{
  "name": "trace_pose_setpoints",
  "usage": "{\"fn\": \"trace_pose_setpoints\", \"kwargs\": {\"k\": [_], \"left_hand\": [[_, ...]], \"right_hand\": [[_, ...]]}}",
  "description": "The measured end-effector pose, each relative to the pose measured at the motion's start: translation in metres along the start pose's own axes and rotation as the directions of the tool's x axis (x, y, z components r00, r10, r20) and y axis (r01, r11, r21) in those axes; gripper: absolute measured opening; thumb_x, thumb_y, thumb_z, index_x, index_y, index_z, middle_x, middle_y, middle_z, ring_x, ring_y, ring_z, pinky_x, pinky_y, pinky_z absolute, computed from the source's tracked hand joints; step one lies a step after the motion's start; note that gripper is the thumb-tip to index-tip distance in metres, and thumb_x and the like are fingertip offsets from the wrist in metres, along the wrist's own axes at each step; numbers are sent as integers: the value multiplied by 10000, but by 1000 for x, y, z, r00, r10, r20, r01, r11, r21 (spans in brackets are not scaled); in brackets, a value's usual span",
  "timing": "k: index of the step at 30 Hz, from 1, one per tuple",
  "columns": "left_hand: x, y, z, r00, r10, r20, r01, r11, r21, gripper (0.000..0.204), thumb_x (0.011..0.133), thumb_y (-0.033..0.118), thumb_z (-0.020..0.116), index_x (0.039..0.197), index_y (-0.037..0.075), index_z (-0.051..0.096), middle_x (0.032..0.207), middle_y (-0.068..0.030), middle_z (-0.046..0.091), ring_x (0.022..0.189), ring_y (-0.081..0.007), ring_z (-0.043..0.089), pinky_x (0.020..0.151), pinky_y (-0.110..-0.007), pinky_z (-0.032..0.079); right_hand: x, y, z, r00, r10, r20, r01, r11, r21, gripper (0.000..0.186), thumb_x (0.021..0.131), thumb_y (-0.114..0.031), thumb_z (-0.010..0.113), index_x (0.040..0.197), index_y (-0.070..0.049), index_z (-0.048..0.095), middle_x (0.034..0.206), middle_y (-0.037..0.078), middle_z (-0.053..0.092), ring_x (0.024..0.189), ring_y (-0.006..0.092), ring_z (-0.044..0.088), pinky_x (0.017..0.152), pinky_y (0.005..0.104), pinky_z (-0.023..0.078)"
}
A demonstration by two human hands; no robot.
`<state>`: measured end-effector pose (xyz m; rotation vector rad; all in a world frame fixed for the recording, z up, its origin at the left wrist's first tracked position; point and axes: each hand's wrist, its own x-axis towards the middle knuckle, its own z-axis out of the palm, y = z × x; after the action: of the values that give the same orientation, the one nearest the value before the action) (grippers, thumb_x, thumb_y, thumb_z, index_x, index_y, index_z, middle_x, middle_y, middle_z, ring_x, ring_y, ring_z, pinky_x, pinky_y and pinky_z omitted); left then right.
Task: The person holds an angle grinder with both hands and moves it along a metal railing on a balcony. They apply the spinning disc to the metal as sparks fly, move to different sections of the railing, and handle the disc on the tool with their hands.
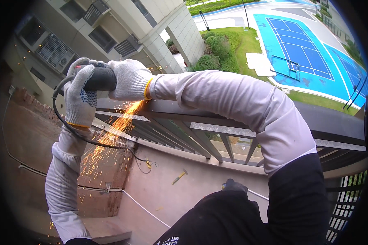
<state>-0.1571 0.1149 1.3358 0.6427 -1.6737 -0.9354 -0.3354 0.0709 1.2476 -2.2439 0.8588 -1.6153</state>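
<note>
Both of my hands, in white knit gloves with yellow cuffs, are closed around a dark angle grinder point(100, 79) at the upper left. My left hand point(79, 96) wraps the body at its cord end, where a bit of red shows. Further along, my right hand point(129, 79) grips it and hides the head and disc. Orange sparks point(120, 126) spray down and to the left from below the right hand, beside the dark metal railing point(171, 108). The exact contact point is hidden. A black power cord point(63, 118) loops down from the tool past my left wrist.
On the balcony floor point(151, 192) lie a hammer point(179, 177), a yellow cord connector point(148, 164) and a white conduit point(141, 209). A rough brick wall point(32, 122) stands at left. Beyond the railing is a drop to blue sports courts point(300, 49); a building point(167, 49) rises opposite.
</note>
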Motion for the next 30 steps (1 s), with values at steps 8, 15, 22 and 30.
{"fn": "trace_pose_setpoints", "kwargs": {"k": [8, 15, 22, 30], "left_hand": [[7, -9, -10, 954, 254, 160, -299, 862, 411, 245, 980, -83, 691, 1188, 31, 751, 1361, -162, 640, 1212, -300, 723, 1078, -405, 620], [7, 7, 10, 999, 48, -14, -44, 984, 174, 175, 1005, 37, 698, 1172, 0, 733, 1230, -147, 700, 1138, -280, 744, 1068, -403, 602], [-2, 16, 8, 994, -37, -99, 49, 992, 116, 351, 1005, 175, 700, 1315, 13, 671, 1187, -132, 727, 1127, -264, 726, 1106, -391, 570], [-2, 14, 17, 993, -35, -110, 38, 999, 28, 335, 986, 135, 724, 1296, 16, 672, 1169, -131, 723, 1121, -270, 726, 1098, -398, 576]], "right_hand": [[6, 4, 3, 999, 38, 13, -38, 999, 4, 460, 767, -328, 855, 1140, -81, 749, 1001, 209, 807, 981, 410, 797, 905, 469, 632], [2, 1, -3, 998, 61, 6, -62, 996, 72, 477, 767, -341, 844, 1133, -57, 732, 930, 201, 800, 876, 405, 801, 849, 447, 647], [1, -9, 5, 997, 46, 58, -54, 989, 138, 482, 755, -338, 841, 1128, -53, 732, 996, 207, 801, 923, 384, 802, 895, 457, 642], [1, -5, -2, 998, 18, 59, -28, 987, 157, 494, 744, -344, 858, 1126, -56, 737, 987, 201, 801, 913, 388, 800, 885, 450, 643]]}}
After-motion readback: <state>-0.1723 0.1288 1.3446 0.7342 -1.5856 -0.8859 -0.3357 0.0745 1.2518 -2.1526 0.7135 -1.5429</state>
